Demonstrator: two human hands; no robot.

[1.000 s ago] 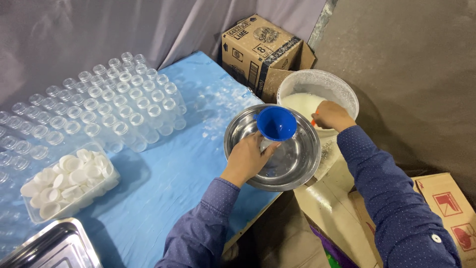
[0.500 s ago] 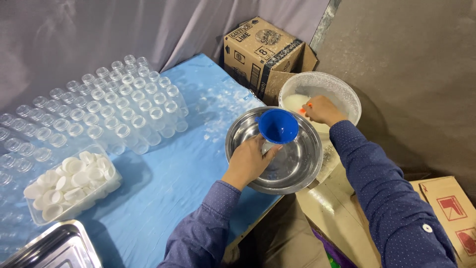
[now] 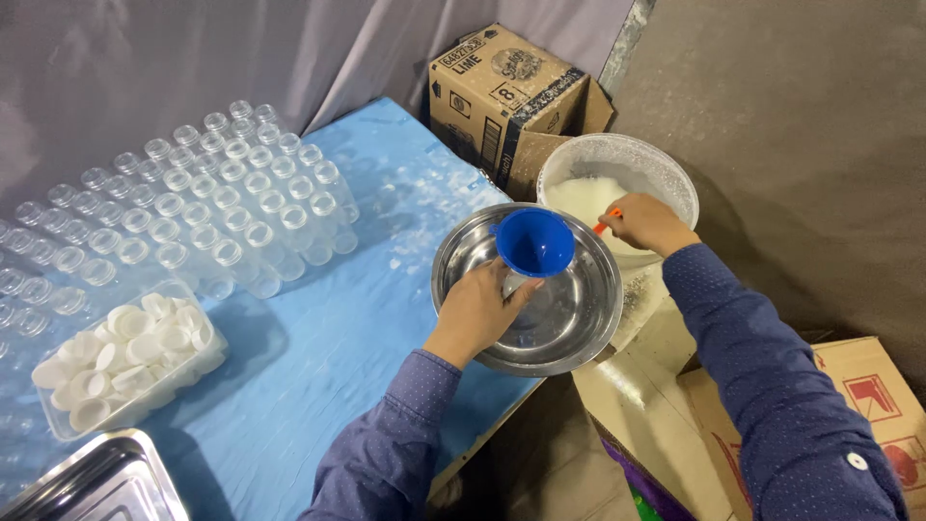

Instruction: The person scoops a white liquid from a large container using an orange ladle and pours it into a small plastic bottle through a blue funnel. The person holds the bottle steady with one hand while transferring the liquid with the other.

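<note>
Right hand (image 3: 644, 222) has shifted deeper over white bucket (image 3: 666, 174), gripping an orange handle to scoop. Left hand (image 3: 480, 307) clamps bottle under blue funnel (image 3: 533, 241), steadying it inside steel bowl (image 3: 569, 328), frame centre.

On the table (image 3: 318, 338), rows of bottles (image 3: 207, 207) at left; in front of them a tub of caps (image 3: 125, 357). Right of those, a bowl (image 3: 579, 318) at the table's edge, funnel (image 3: 533, 241) inside, perhaps atop a bottle. Behind the bowl a bucket (image 3: 637, 159); left of that a carton (image 3: 502, 96).
</note>
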